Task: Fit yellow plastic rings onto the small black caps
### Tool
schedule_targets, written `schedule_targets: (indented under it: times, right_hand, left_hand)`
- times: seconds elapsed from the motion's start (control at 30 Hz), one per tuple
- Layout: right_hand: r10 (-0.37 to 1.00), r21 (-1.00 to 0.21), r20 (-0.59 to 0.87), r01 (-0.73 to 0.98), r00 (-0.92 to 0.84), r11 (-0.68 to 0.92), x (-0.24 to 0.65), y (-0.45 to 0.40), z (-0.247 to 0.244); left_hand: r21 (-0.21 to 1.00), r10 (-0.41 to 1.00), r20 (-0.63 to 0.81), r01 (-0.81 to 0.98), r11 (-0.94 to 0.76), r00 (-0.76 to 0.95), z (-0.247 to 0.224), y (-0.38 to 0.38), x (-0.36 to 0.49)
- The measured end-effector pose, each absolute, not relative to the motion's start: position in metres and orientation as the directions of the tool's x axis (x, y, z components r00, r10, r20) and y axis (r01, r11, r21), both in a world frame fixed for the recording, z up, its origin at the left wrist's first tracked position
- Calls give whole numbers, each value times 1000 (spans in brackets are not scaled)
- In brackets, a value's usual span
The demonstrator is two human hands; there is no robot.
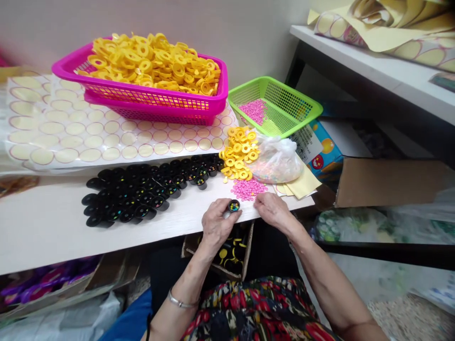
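My left hand (216, 220) grips a small round black cup (234, 206) at the table's front edge, its mouth turned up. Small yellow, green and blue pieces show inside the cup. Just right of it, my right hand (272, 208) is closed with fingertips pressed together, at the edge of a pile of small pink beads (247, 189). Whatever those fingertips hold is too small or hidden to make out. Behind the beads lies a heap of yellow ring-shaped caps (239, 158). Many similar black cups (138, 189) with coloured bits inside stand grouped to the left.
A pink basket (209, 105) heaped with yellow caps rests on sheets of oval stickers (99, 142). Behind the clear plastic bag (280, 161) sits a green basket (284, 128) with pink beads. Below the table edge, an open carton (248, 253) holds black and yellow pieces.
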State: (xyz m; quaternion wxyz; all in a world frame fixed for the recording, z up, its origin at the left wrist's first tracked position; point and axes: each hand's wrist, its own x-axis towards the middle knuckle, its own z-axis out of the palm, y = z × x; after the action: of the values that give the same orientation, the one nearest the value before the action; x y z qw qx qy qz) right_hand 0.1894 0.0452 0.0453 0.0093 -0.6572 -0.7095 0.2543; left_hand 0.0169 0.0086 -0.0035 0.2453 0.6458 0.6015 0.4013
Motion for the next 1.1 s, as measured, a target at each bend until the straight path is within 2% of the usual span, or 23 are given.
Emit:
schedule_targets:
  times: [0.1,0.17,0.27,0.33,0.53,0.9,1.0,1.1]
  right_hand:
    - [951,-350,-295,936,-87,-23,191,44,44]
    - [967,-383,-245,923,-75,-25,193,40,43]
    - [985,-480,-119,876,-125,53,193,32,39]
    - [984,-492,-43,861,-173,129,191,25,34]
    - [976,-328,14,921,-219,211,183,16,29]
    - [967,-305,24,919,-254,249,181,20,26]
    - [970,-348,60,906,-235,241,179,22,26]
    - [953,-463,182,834,-243,301,174,24,32]
  left_hand:
    - [800,976,212,583,-143,-51,-4,8,17]
    - [801,977,207,583,-138,-54,-5,8,17]
    - [805,975,216,574,-147,-53,-6,8,17]
    - [808,973,222,571,-147,-63,-7,8,17]
    - [803,973,217,581,-132,-79,-5,9,19]
    - [798,972,224,586,-142,-69,-3,8,20]
    - [794,974,218,591,-143,-58,0,8,20]
    - [780,975,218,608,-148,-42,3,7,20]
